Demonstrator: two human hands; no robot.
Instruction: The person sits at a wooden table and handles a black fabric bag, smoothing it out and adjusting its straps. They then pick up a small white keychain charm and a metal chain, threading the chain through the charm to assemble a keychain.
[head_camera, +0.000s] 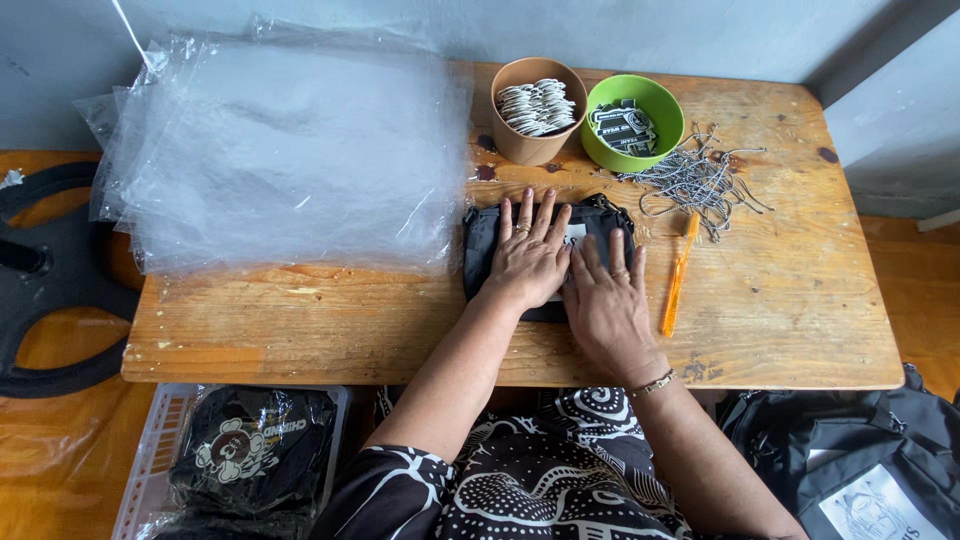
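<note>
I am pressing a small black pouch (487, 243) flat on the wooden table (790, 300), so I judge this to be the smoothing step, with the pouch lying just in front of the brown cup of tags (537, 108) and the green bowl (633, 120). My left hand (528, 255) lies palm down on it, fingers spread and straight, gripping nothing. My right hand (607, 300) rests flat beside it, overlapping the pouch's near right edge, fingers loosely together. Both forearms reach forward from my lap. The stack of clear plastic bags (280, 150) sits to the left; sliding the pouch into one would call for lifting a hand off and pinching a bag open.
</note>
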